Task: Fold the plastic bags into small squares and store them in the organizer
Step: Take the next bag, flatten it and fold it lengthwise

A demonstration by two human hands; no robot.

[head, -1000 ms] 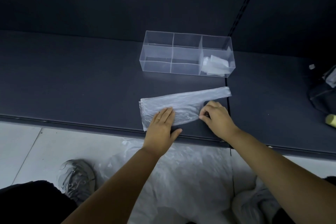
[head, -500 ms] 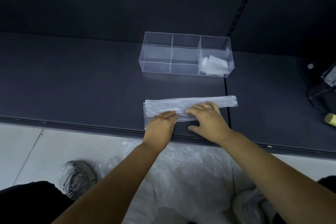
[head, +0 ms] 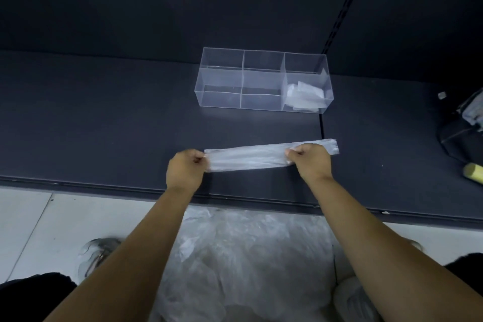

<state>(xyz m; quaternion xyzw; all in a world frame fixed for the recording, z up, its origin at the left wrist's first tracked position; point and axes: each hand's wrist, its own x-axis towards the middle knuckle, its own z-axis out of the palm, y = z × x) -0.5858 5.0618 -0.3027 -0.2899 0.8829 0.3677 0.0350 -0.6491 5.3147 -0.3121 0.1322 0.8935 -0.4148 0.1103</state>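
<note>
A clear plastic bag [head: 248,158], folded into a long narrow strip, lies across the dark shelf [head: 104,125]. My left hand [head: 187,168] pinches its left end with curled fingers. My right hand [head: 311,161] grips the strip near its right end, with a short tail sticking out past the knuckles. Behind the strip stands a clear organizer [head: 222,91] with several compartments. Folded bags [head: 304,98] lie in its front right compartment; the other compartments look bare.
A heap of loose clear plastic bags [head: 235,256] lies on the pale floor below the shelf edge. A dark bag [head: 462,133] and a yellowish object [head: 474,172] sit at the right edge. A shoe [head: 96,253] shows at lower left.
The bag went from a wide folded sheet to a narrow strip. Both hands moved apart from pressing its middle to holding its two ends.
</note>
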